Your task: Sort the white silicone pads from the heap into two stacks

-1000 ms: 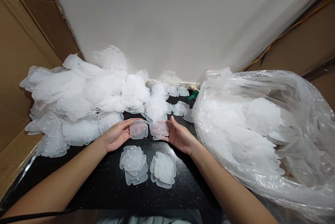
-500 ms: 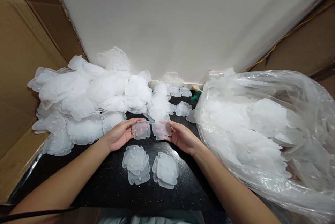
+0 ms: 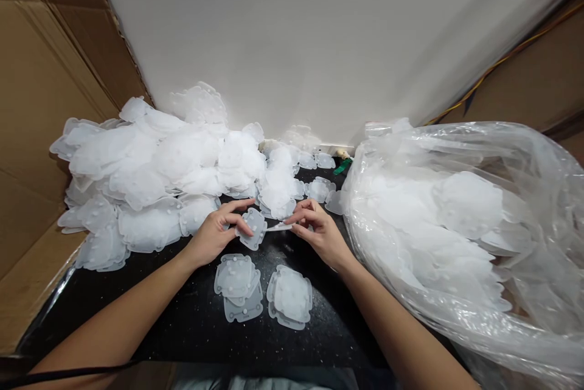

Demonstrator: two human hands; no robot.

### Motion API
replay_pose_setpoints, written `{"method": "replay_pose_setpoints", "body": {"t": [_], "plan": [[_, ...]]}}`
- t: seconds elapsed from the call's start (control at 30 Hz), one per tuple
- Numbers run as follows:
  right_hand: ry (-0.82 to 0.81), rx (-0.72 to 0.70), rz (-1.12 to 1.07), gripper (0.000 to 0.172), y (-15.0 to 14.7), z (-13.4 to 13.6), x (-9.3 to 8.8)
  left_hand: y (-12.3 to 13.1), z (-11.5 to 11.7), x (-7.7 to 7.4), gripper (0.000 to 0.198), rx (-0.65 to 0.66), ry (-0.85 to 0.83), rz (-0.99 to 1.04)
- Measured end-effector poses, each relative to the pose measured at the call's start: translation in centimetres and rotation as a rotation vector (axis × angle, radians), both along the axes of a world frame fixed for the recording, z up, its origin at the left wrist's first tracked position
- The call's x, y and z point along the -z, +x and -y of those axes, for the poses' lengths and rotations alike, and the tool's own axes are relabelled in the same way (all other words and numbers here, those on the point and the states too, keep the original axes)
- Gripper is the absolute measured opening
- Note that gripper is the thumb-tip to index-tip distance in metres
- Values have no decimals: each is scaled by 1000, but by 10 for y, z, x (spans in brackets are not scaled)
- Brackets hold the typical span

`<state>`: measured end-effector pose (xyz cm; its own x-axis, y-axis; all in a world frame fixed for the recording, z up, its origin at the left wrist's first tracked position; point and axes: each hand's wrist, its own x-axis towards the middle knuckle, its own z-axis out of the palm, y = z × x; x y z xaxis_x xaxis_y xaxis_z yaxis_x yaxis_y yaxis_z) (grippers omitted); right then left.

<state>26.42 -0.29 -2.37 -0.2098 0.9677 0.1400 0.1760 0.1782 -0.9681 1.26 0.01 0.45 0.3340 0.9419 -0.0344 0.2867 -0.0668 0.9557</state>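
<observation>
My left hand (image 3: pixel 219 232) pinches a translucent white plastic piece (image 3: pixel 253 227), tilted up off the black tabletop (image 3: pixel 182 323). My right hand (image 3: pixel 317 229) pinches a second plastic piece (image 3: pixel 279 227), turned almost edge-on so it shows as a thin sliver. The two pieces nearly touch between my hands. Just in front of my hands lie two small stacks of the same pieces, the left stack (image 3: pixel 237 286) and the right stack (image 3: pixel 289 297).
A large heap of the same plastic pieces (image 3: pixel 150 171) fills the back left against the white wall. A clear plastic bag (image 3: pixel 465 238) full of them takes up the right side. Cardboard (image 3: pixel 31 122) walls off the left. A small green item (image 3: pixel 342 165) lies by the wall.
Both pieces were held flat and side by side; now each hand has turned its piece, the right one to nearly edge-on, and my fingers have curled round them.
</observation>
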Motion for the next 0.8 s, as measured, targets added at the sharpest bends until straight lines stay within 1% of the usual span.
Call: {"method": "replay_pose_setpoints", "body": {"t": [0.03,0.1,0.17,0.23,0.3,0.37,0.43,0.5,0.6,0.7,0.8], "plan": [[23,-4,44,10,1,0,-1,0,0,0,21,15,14,-44],[20,-55,83,14,1,0,-2,1,0,0,23,43,-29,-68],[-16,-110,99,16,1,0,0,2,0,1,22,41,-135,-28],[-81,-114,90,15,0,-1,5,4,-1,1,23,-16,-266,59],[-150,-65,33,13,0,-3,10,5,-2,1,29,-82,-351,140],[-210,-25,-63,23,0,-4,15,5,-4,3,39,-112,-356,198],[-270,-23,-180,33,0,-6,17,3,-6,7,49,-108,-345,239],[-334,-30,-289,34,1,-7,17,1,-7,11,54,-104,-373,260],[-398,-26,-367,31,2,-8,15,-1,-9,12,49,-118,-425,271],[-425,-23,-380,29,3,-8,15,0,-8,10,42,-120,-448,305],[-427,-30,-377,29,3,-8,15,2,-8,8,39,-123,-464,317]]}}
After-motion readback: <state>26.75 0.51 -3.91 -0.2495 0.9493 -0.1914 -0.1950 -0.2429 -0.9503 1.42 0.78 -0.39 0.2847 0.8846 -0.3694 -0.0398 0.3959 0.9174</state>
